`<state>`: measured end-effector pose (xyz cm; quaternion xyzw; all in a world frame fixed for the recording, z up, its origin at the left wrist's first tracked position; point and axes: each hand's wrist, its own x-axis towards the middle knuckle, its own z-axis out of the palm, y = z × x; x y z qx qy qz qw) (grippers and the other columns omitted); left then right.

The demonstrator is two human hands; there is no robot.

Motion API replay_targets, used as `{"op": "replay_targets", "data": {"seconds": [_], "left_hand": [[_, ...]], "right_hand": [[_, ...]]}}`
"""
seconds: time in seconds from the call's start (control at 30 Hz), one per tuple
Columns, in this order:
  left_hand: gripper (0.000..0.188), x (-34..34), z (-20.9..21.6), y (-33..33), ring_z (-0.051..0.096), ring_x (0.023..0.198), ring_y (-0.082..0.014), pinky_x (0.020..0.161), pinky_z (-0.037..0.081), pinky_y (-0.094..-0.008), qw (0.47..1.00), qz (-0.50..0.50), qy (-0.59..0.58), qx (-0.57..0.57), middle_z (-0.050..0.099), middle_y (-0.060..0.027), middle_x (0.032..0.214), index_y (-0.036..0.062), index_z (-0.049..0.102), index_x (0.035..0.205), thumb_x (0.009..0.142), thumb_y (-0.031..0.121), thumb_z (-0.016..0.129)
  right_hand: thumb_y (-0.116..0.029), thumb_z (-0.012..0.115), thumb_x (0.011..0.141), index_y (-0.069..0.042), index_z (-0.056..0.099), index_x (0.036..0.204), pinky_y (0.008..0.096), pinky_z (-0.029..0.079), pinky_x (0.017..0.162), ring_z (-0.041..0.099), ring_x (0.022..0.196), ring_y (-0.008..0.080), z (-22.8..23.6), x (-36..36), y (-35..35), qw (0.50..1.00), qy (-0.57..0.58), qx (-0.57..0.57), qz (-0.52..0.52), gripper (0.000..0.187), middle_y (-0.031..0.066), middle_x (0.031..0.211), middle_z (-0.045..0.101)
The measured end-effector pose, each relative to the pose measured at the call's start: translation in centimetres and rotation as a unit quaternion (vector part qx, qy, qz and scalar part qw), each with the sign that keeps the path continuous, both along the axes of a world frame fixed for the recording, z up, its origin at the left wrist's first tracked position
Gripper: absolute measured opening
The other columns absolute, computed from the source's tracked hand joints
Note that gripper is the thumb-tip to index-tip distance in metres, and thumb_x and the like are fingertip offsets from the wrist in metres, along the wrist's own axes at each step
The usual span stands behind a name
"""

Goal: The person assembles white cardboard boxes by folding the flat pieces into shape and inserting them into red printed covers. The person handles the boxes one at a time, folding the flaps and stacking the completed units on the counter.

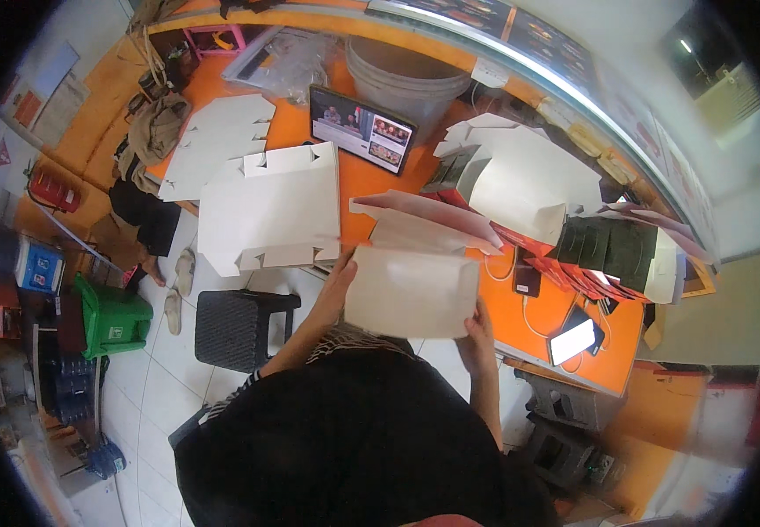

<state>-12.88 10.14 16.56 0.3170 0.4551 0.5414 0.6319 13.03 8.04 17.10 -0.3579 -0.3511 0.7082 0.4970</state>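
A partly folded cardboard box, plain white on its inner side, is held in front of my body. My left hand grips its left edge, and my right hand grips the lower right edge; the fingertips of both are partly hidden. A raised flap stands up at the far side of the box. To the left lies a stack of flat white box blanks, with more blanks beyond it. Folded open boxes with white insides and red-and-black outsides are piled to the right.
A tablet stands at the back of the orange table, before a grey bucket. Phones, one a lit phone, lie with cables at the right. A black stool and a green bin are on the floor at left.
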Motion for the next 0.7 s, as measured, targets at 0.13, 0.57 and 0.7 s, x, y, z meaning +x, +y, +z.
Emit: {"op": "replay_targets", "data": {"seconds": [0.13, 0.57, 0.7], "left_hand": [[0.048, -0.7, -1.2, 3.0, 0.045, 0.11, -0.0237, 0.091, 0.038, -0.0341, 0.973, 0.043, 0.208, 0.091, 0.043, -0.0158, 0.123, 0.004, 0.033, 0.129, 0.089, 0.027, 0.045], [0.044, -1.1, -6.0, 4.6, 0.046, 0.113, -0.0264, 0.093, 0.039, -0.0349, 0.946, -0.064, 0.295, 0.117, 0.046, -0.0171, 0.123, 0.0028, 0.034, 0.128, 0.085, 0.006, 0.045], [0.04, -1.7, -7.3, 4.6, 0.052, 0.103, -0.0251, 0.087, 0.041, -0.0322, 0.956, -0.046, 0.265, 0.114, 0.054, -0.0161, 0.113, 0.0013, 0.039, 0.124, 0.086, 0.011, 0.045]], "right_hand": [[-0.026, 0.061, 0.077, -0.009, 0.029, 0.128, 0.0406, 0.039, 0.09, 0.044, 0.111, 0.0231, 0.7, 0.1, 1.7, 0.993, -0.003, -0.024, -0.112, 0.061, 0.0105, 0.122, 0.041], [-0.023, 0.05, 0.088, -0.004, 0.03, 0.124, 0.0332, 0.042, 0.082, 0.043, 0.107, 0.0213, -3.7, -0.5, 4.9, 0.981, -0.168, 0.032, -0.086, 0.045, 0.0147, 0.123, 0.037], [-0.024, 0.049, 0.088, -0.001, 0.033, 0.123, 0.032, 0.04, 0.085, 0.043, 0.103, 0.0217, -3.2, -0.3, 5.0, 0.932, -0.333, 0.128, -0.059, 0.044, 0.0134, 0.118, 0.035]]}}
